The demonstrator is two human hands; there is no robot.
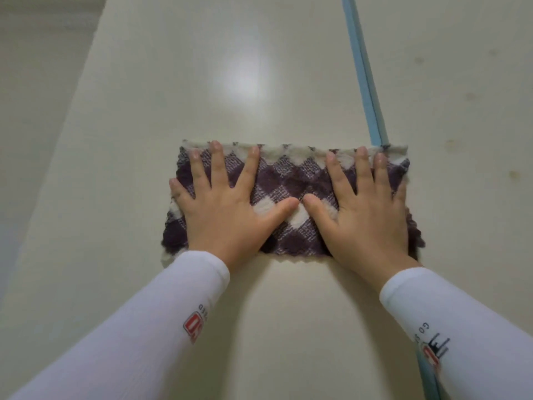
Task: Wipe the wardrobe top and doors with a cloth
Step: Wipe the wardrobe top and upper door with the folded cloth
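The cloth (290,180), a fluffy purple-and-white check folded into a wide rectangle, lies flat in the middle of the frame on the cream wardrobe surface (173,82). Its upper right corner covers a pale blue strip (365,82) that runs down from the top edge. The left hand (222,215) and right hand (366,220) press on it side by side, palms down. Their fingers (216,166) are straight and spread, and the thumbs nearly meet. White sleeves (144,327) reach the wrists.
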